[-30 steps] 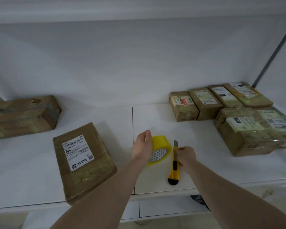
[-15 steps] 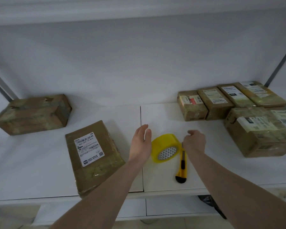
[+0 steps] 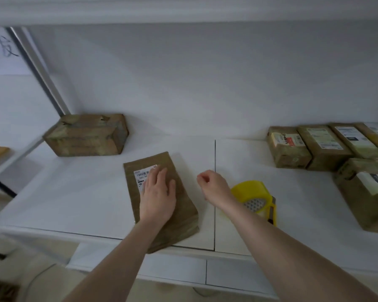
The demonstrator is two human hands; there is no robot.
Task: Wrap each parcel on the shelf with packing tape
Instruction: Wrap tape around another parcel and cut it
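A flat brown parcel (image 3: pixel 179 205) with a white label lies at the shelf's front edge. My left hand (image 3: pixel 158 198) rests flat on top of it, fingers straight over the label. My right hand (image 3: pixel 214 185) hovers just right of the parcel, fingers loosely curled, holding nothing. A yellow roll of packing tape (image 3: pixel 252 192) stands on the shelf behind my right wrist. The yellow utility knife (image 3: pixel 273 212) lies beside the roll, mostly hidden by my forearm.
Another taped brown box (image 3: pixel 87 136) sits at the back left. Several labelled parcels (image 3: pixel 319 147) line the back right, with a larger one (image 3: pixel 367 192) in front of them. The white shelf (image 3: pixel 74 192) has a seam down its middle. A metal upright (image 3: pixel 39 70) stands at left.
My left hand left the tape roll and moved left onto the flat parcel. My right hand let go of the knife and moved left past the roll. The view swung left.
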